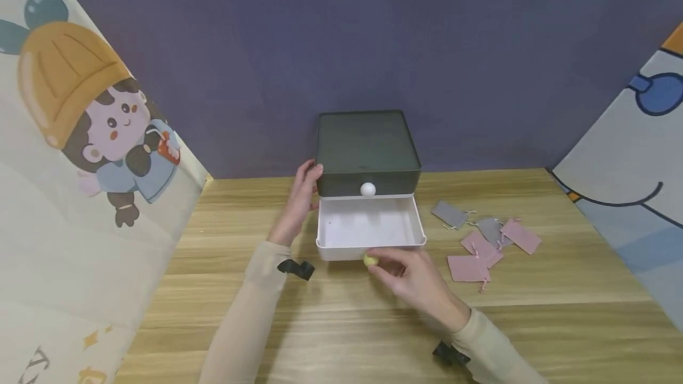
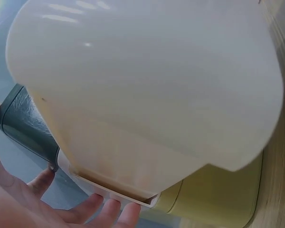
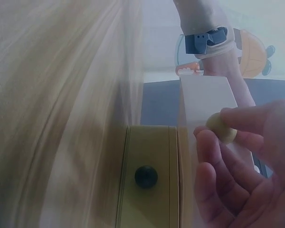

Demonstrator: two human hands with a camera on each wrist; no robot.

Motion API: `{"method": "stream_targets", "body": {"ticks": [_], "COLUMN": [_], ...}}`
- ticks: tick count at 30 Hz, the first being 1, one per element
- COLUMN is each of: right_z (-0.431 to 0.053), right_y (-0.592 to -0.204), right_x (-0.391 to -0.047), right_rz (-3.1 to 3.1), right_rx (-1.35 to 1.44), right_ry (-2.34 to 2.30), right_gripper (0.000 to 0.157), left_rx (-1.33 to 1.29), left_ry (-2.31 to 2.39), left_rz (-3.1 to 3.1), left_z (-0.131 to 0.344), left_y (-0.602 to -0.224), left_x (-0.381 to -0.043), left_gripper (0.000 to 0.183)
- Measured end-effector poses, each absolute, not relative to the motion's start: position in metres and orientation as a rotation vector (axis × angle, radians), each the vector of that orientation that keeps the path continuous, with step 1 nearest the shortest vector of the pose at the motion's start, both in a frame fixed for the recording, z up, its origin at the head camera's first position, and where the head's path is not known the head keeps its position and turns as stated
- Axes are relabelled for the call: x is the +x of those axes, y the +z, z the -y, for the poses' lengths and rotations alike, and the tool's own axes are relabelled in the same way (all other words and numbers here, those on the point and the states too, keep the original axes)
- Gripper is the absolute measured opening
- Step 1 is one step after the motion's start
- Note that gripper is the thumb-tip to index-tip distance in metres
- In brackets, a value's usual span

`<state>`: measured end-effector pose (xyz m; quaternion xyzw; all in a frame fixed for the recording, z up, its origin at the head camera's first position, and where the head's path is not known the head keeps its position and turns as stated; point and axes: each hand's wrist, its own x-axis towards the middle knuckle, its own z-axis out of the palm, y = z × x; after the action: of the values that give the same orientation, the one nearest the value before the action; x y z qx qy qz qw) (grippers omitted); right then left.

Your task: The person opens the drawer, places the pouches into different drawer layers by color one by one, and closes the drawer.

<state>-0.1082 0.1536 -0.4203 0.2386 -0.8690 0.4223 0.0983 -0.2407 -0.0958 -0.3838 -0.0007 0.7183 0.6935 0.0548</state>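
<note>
A small drawer cabinet (image 1: 368, 144) with a dark green top tier stands against the back wall. Its white middle drawer (image 1: 368, 227) is pulled out towards me, and no object shows inside. My right hand (image 1: 421, 283) pinches that drawer's yellow round knob (image 3: 221, 127) between thumb and fingers. Along the cabinet's left side lies my left hand (image 1: 299, 203), fingers extended; its fingertips (image 2: 128, 213) touch the middle tier's edge in the left wrist view. Below sits a yellow-green drawer (image 3: 149, 206) with a dark knob (image 3: 146, 176). A white knob (image 1: 368, 189) marks the top tier.
Right of the cabinet, several small drawstring pouches lie on the wooden table (image 1: 341, 325), some grey (image 1: 449, 214), others pink (image 1: 466, 269). A dark blue wall (image 1: 363, 34) rises behind, with cartoon-printed panels on both sides.
</note>
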Motion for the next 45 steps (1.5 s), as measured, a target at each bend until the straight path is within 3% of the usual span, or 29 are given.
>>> {"method": "stream_targets", "body": {"ticks": [14,24,45], "right_z": [-0.158,-0.180,-0.241], "right_y": [-0.420,-0.430,-0.454], "right_x": [-0.088,-0.083,-0.081], "right_rz": [2.535,2.606,2.659], "right_rx": [0.709,0.652,0.467], "right_ry": [1.195,1.205,1.103], "right_gripper": [0.025,0.011,0.011], "left_rx": [0.039,0.016,0.011], "left_ry": [2.077,2.090,2.097], "left_rz": [-2.193,-2.194,-2.150], "left_z": [0.103,0.104,0.104], "left_y": [-0.386,-0.385,-0.386], "left_x": [-0.228,-0.226,-0.228], "left_gripper": [0.080,0.082,0.079]}}
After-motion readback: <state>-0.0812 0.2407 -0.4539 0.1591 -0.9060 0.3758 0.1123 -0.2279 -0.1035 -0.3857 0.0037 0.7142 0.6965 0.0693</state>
